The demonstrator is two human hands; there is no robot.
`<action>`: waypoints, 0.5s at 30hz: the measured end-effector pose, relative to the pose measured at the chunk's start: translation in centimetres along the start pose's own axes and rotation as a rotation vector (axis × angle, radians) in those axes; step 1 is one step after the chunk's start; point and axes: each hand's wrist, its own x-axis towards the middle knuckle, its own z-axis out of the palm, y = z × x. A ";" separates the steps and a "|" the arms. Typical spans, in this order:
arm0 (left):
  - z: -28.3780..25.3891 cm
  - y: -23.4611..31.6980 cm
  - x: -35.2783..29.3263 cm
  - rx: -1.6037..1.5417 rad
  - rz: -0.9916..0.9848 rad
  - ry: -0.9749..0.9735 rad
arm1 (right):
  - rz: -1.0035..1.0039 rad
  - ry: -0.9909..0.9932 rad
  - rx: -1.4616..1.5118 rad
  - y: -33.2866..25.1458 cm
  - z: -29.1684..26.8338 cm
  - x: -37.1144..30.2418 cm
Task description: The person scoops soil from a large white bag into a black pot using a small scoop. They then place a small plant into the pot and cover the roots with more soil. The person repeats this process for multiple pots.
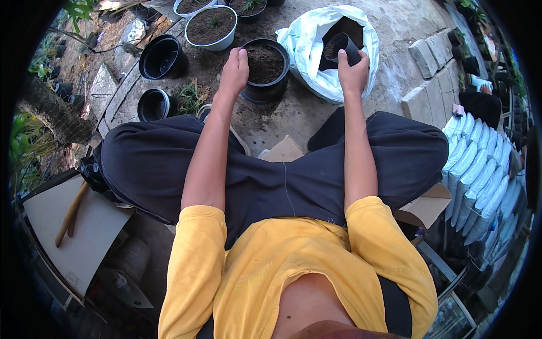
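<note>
My left hand grips the left rim of a black plant pot that stands upright on the ground. Dark soil fills much of that pot. Over to the right, my right hand is closed around a small black pot, its mouth tipped to the left with soil inside. This small pot is within the mouth of a white plastic sack, where more dark soil shows behind it. The fingers on the far side of both hands are partly hidden.
Two empty black pots stand at the left, beside a tuft of grass. A white pot of soil with a seedling is farther back. Concrete blocks and stacked pale bags lie to the right.
</note>
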 end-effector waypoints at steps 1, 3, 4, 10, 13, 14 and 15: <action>0.0 0.1 0.0 -0.002 0.005 0.005 | -0.050 0.041 0.025 -0.5 -0.2 0.1; 0.0 0.2 -0.1 0.000 0.004 0.004 | -0.105 0.061 0.098 -1.2 -0.8 -0.3; -0.1 0.3 -0.1 0.002 0.005 0.004 | -0.132 0.072 0.135 -2.0 -1.2 -0.8; 0.0 0.0 0.2 0.024 0.010 0.011 | -0.586 -0.010 0.250 -6.7 -1.1 -5.4; 0.0 -0.1 0.1 0.002 -0.015 -0.004 | -0.876 0.005 0.024 -6.7 -0.2 -7.3; 0.0 -0.2 0.1 0.006 0.002 0.005 | -0.893 0.026 -0.046 -6.3 0.1 -7.6; 0.0 -0.2 0.1 0.010 0.018 0.014 | -0.867 0.096 -0.062 -5.8 0.3 -7.1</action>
